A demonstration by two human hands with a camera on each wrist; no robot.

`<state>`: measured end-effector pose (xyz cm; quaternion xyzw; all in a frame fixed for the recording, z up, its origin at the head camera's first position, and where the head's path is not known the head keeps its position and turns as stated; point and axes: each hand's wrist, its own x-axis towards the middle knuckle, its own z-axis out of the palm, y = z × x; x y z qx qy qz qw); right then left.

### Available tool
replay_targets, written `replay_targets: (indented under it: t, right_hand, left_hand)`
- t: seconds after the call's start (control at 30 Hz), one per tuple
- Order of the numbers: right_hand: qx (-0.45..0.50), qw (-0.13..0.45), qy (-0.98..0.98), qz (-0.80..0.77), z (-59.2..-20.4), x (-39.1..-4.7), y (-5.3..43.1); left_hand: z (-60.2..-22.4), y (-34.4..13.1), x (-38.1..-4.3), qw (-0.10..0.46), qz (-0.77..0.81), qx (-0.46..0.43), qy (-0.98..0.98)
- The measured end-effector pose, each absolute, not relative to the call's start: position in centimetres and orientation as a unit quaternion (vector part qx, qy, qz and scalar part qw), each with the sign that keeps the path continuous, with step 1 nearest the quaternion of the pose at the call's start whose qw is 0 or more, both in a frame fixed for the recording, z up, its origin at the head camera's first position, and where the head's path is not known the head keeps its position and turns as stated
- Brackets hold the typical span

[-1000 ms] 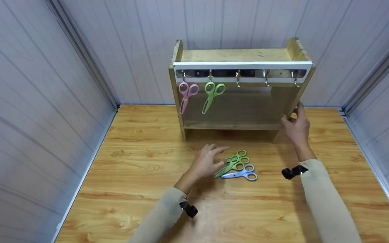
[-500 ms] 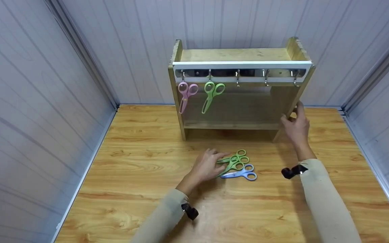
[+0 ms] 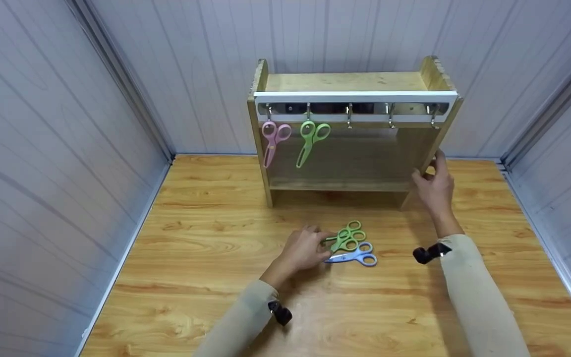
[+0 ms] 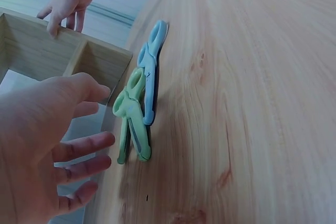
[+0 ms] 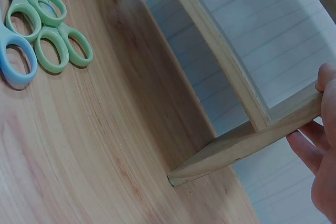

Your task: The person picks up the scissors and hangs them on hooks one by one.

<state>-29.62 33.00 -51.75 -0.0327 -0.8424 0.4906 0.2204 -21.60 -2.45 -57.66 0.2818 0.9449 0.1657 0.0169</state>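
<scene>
Currently, the left hand [image 3: 305, 249], fingers parted and holding nothing, is at the green scissors [image 4: 133, 109] beside the blue scissors [image 3: 357, 255] on the counter [image 3: 166, 292], while the right hand [image 3: 435, 191] grips the wooden rack [image 3: 347, 82], apparently to steady it.

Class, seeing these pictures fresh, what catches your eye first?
The eye probably falls first on the wooden rack near the back wall, with pink scissors and green scissors hanging from its two leftmost hooks. Next come two more green pairs and a blue pair on the table by the left hand. The right hand holds the rack's right side.
</scene>
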Motion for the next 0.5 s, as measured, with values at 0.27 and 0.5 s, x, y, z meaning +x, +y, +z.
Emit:
replay_targets:
  t: [0.27, 0.5]
  right_hand:
    - [-0.035, 0.226, -0.841, 0.49, -51.82, -29.76, 33.06]
    - [-0.038, 0.227, -0.844, 0.485, -51.76, -29.73, 33.06]
  left_hand:
    - [-57.89, -2.34, -21.4, 0.067, 0.144, 0.281, 0.946]
    - [-58.29, -2.17, -21.48, 0.075, 0.14, 0.278, 0.947]
